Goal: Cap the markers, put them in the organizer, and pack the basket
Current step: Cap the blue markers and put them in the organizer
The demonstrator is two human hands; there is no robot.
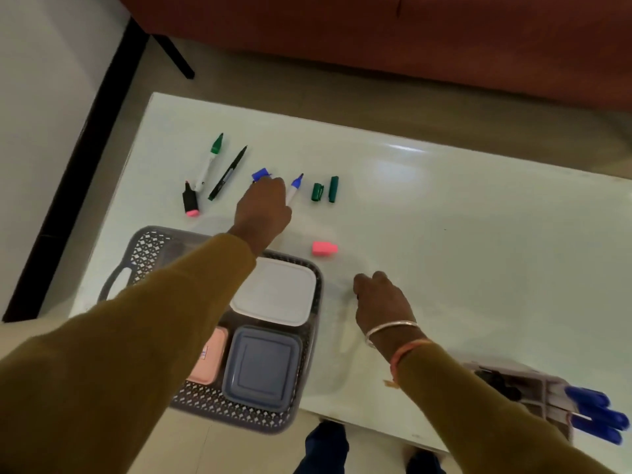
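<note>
Left hand reaching for the small blue plastic cap

The left hand [263, 208] covers part of the small blue plastic cap [260, 174] on the white table [444, 217]; I cannot tell if its grip is closed; the right hand [381, 299] is curled, holding nothing I can see.

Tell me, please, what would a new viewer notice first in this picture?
First, the left hand stretched over the grey basket to the blue cap beside the uncapped blue marker. Then the pink cap lying alone mid-table, right of the basket. The right hand rests curled nearer the table's front edge.
</note>
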